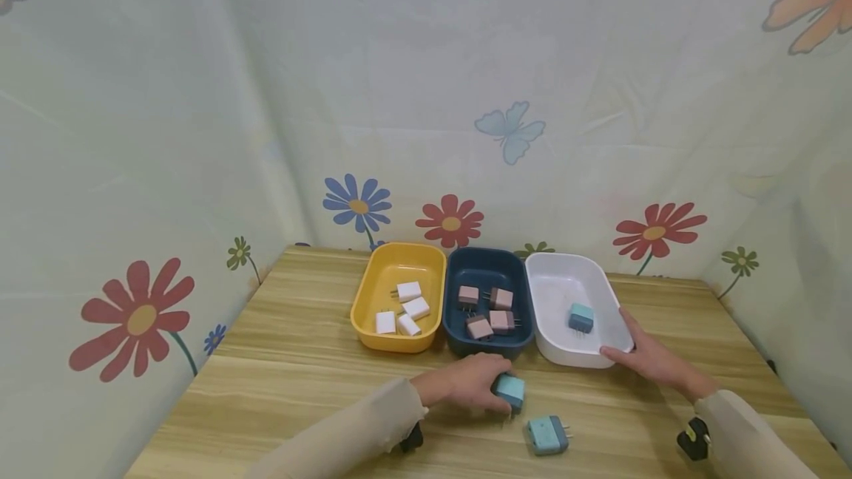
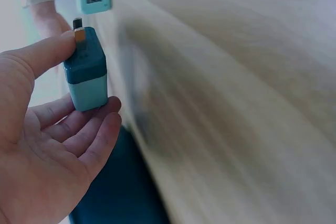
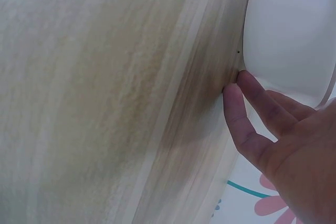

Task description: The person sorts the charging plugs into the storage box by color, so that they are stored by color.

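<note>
My left hand [image 1: 471, 381] pinches a two-tone teal plug adapter [image 1: 510, 390] just in front of the bins. In the left wrist view, the thumb presses the dark pronged end of this plug adapter [image 2: 88, 72] and the fingers support its lighter end. A second teal plug adapter [image 1: 548, 435] lies on the table nearer me, prongs pointing right. My right hand [image 1: 648, 353] holds the near right corner of the white bin [image 1: 602, 281], thumb at the front and fingers along the side. Inside that bin sits one teal plug adapter [image 1: 581, 318].
Left of the white bin stand a navy bin [image 1: 489, 261] with several pink plug adapters [image 1: 501, 321] and a yellow bin [image 1: 399, 257] with several white ones [image 1: 416, 307]. All three bins are in a row on the wooden table [image 1: 299, 361], before a flowered cloth backdrop [image 1: 426, 94].
</note>
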### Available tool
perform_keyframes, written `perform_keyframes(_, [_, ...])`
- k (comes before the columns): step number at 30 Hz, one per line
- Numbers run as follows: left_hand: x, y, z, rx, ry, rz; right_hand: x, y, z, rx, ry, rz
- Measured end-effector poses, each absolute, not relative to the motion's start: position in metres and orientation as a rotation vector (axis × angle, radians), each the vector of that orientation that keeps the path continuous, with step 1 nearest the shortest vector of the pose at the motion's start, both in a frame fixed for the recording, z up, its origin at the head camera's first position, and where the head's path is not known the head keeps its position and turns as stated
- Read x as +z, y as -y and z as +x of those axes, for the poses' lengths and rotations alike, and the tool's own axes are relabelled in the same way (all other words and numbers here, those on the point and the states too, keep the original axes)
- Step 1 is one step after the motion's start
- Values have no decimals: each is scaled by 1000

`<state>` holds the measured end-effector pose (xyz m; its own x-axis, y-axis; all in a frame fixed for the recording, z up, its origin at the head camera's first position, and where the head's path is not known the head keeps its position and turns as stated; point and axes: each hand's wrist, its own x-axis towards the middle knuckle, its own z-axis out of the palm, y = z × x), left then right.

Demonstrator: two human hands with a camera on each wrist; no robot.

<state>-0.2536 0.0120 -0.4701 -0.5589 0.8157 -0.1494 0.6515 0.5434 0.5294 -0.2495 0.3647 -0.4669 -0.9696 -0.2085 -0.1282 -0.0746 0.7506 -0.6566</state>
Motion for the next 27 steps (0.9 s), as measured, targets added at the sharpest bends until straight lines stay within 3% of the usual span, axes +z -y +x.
perform_keyframes(27, [-426,-51,-262,778,-2492,1235,-472,-367,-256,-942,-2759,-189])
